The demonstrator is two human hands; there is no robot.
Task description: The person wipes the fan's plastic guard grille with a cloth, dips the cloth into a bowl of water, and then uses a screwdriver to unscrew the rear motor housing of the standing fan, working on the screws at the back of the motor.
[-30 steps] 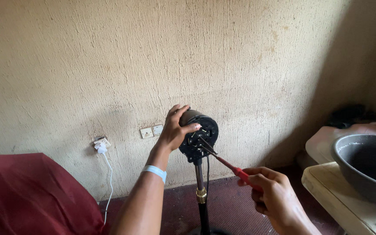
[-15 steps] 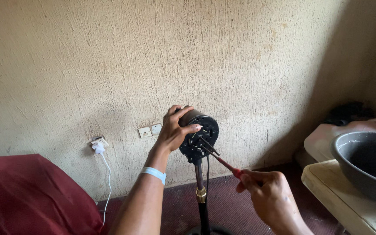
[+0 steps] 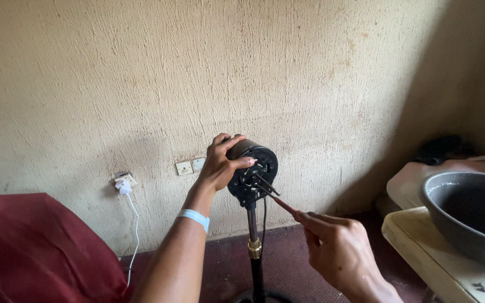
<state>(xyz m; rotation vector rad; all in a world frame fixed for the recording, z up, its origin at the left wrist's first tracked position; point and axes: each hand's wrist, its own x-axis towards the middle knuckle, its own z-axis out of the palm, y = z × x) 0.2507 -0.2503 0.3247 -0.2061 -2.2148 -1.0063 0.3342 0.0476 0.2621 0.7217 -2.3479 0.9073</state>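
The left hand [image 3: 220,165] is wrapped around the black fan motor housing [image 3: 252,174] at the top of its stand pole [image 3: 252,241], fingers curled over the top and thumb on the near edge, so it grips the housing firmly. The right hand [image 3: 335,249] is closed around a red-handled screwdriver [image 3: 283,206], whose tip meets the face of the housing near the short shaft that sticks out toward us. From where I stand, the thing to get right is steadiness: the pole looks slim, so the left hand should brace against each twist and keep the housing from swinging. The blade wants to sit square in the screw head and in line with it, pressed in before turning. I cannot tell from here which screw it is on
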